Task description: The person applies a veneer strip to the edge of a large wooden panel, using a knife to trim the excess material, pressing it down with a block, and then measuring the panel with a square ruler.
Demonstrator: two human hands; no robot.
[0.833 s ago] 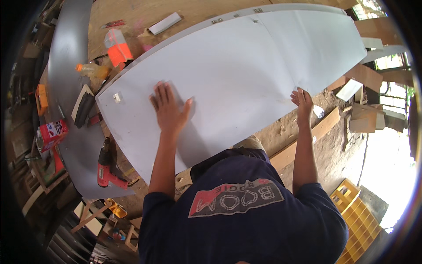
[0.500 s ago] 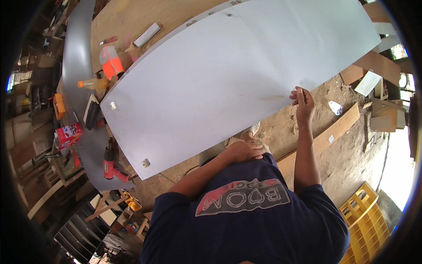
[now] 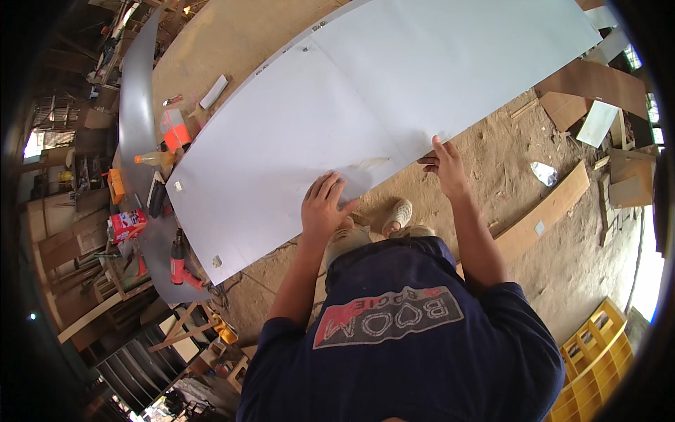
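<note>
A large white panel [image 3: 267, 162] lies across the table, with a thin seam line crossing it. My left hand [image 3: 323, 204] rests on the panel near its front edge, fingers spread and thumb out. Farther right, my right hand [image 3: 446, 165] is at the same edge, its thumb over the top and its other fingers curled below. It appears to pinch the panel's edge; what lies under the fingers is hidden. Small metal fittings [image 3: 216, 261] sit at the panel's left end, and others line the far edge.
Left of the panel are a red heat gun [image 3: 180, 266], a bottle [image 3: 156, 159], a red-and-white tin [image 3: 126, 225] and an orange-and-white packet [image 3: 174, 131]. A wooden plank [image 3: 541, 207] lies on the dirt floor at right. A yellow slatted frame [image 3: 594, 359] stands lower right.
My left hand has moved from my lap up and left onto the panel. My right hand has shifted left along the edge. The whole view has turned slightly.
</note>
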